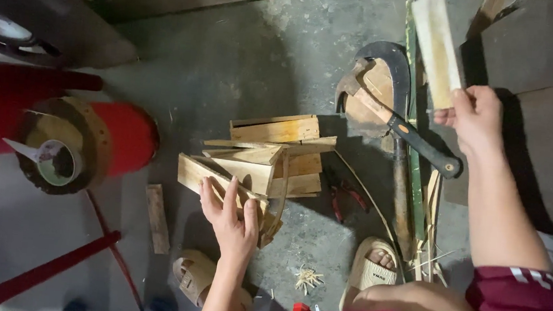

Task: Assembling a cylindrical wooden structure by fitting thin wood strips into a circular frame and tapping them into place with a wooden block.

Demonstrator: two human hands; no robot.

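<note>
While the left hand (229, 214) rests open-fingered on stacked bamboo pieces (263, 158), the right hand (477, 115) pinches a raised bamboo slat (436, 46).

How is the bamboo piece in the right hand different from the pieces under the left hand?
The slat in the right hand is single, lifted and pinched at one end; the stacked pieces lie piled on the floor, the left hand resting on them. Both are pale split bamboo.
</note>
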